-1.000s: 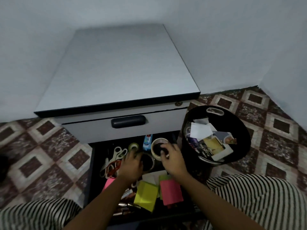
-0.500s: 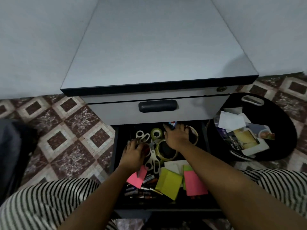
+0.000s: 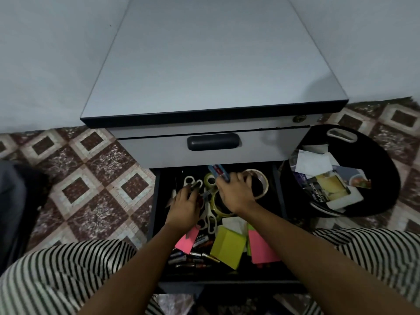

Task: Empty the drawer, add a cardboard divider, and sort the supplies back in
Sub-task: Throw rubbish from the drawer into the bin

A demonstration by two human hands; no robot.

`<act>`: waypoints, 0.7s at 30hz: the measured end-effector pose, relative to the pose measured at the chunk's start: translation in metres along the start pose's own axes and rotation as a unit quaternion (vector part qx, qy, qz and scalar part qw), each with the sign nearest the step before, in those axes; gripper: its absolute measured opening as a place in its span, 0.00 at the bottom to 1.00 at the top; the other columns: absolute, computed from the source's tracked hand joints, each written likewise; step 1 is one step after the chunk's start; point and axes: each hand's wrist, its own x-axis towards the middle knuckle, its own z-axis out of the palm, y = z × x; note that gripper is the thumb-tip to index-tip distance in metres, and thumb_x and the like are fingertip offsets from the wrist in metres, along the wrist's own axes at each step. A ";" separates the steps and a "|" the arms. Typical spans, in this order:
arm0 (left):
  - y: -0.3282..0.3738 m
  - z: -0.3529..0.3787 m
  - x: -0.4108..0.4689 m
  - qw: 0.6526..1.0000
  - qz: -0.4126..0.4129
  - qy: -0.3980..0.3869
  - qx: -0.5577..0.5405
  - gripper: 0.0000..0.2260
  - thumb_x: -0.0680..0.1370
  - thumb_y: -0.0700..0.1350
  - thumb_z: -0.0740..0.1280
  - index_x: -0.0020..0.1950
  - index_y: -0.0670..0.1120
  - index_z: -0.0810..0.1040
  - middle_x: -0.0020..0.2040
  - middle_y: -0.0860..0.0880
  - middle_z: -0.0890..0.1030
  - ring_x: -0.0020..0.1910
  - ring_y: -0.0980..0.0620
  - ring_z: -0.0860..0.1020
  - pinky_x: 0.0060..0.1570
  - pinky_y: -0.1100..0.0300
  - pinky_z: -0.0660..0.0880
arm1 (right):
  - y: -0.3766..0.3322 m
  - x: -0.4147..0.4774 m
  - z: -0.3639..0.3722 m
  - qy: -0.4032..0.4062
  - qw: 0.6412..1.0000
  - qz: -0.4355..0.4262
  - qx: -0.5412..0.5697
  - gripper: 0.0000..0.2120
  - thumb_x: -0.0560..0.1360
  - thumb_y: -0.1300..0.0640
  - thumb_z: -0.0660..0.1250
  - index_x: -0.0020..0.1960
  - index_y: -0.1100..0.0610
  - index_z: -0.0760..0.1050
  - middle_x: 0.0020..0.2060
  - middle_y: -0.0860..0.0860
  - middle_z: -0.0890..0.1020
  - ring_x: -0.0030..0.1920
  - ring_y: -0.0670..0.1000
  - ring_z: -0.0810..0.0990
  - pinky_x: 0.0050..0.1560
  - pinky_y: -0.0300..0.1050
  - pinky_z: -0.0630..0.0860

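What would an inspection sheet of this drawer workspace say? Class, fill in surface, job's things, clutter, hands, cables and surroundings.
Surface: open drawer, black inside, packed.
Job's things: scissors, tape roll, yellow pad, pink pad, batteries; no cardboard divider seen.
Clutter: supplies overlap, unsorted.
Hands: left hand at the scissors, grip unclear; right hand pinches blue pack.
Cables: nothing seen.
Surroundings: black bin of papers right of drawer; tiled floor.

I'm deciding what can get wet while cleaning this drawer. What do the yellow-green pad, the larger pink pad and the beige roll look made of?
The yellow-green pad and larger pink pad look like matte paper: flat blocks with square edges. The beige roll seems to be tape, its band slightly glossy; core unclear.
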 end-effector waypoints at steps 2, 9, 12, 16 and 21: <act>0.008 -0.002 0.001 0.999 0.016 0.023 -0.016 0.25 0.80 0.50 0.54 0.76 0.43 0.57 0.74 0.39 0.58 0.72 0.39 0.60 0.68 0.46 0.63 | 0.002 -0.016 0.006 0.036 0.998 -0.041 -0.012 0.11 0.71 0.53 0.58 0.53 0.51 0.69 0.43 0.58 0.76 0.45 0.62 0.77 0.55 0.70 0.69; 0.030 0.001 -0.005 0.993 0.111 -0.007 0.038 0.27 0.78 0.49 0.58 0.76 0.47 0.56 0.75 0.41 0.57 0.72 0.39 0.59 0.69 0.49 0.61 | 0.024 -0.075 0.007 0.065 0.985 -0.159 0.011 0.16 0.67 0.53 0.64 0.54 0.46 0.67 0.48 0.56 0.79 0.44 0.56 0.81 0.41 0.50 0.78; 0.047 0.004 -0.017 0.990 0.131 -0.024 0.052 0.26 0.77 0.52 0.54 0.75 0.48 0.60 0.72 0.43 0.63 0.69 0.41 0.64 0.66 0.52 0.64 | 0.039 -0.096 -0.005 0.051 0.986 -0.155 0.031 0.18 0.70 0.52 0.57 0.60 0.46 0.68 0.50 0.54 0.79 0.44 0.55 0.81 0.37 0.46 0.77; 0.076 0.005 -0.024 0.984 0.178 0.000 0.029 0.25 0.73 0.53 0.54 0.67 0.46 0.73 0.57 0.43 0.76 0.54 0.40 0.76 0.49 0.49 0.77 | 0.070 -0.120 -0.027 0.082 0.986 -0.144 0.025 0.21 0.70 0.50 0.56 0.62 0.51 0.70 0.54 0.53 0.78 0.52 0.55 0.78 0.45 0.48 0.77; 0.137 -0.017 -0.010 0.971 0.235 0.038 0.022 0.22 0.74 0.50 0.58 0.67 0.45 0.72 0.58 0.41 0.75 0.54 0.39 0.75 0.48 0.48 0.75 | 0.110 -0.137 -0.069 0.153 0.982 -0.099 -0.051 0.17 0.69 0.49 0.57 0.57 0.50 0.69 0.50 0.50 0.79 0.49 0.51 0.75 0.43 0.48 0.76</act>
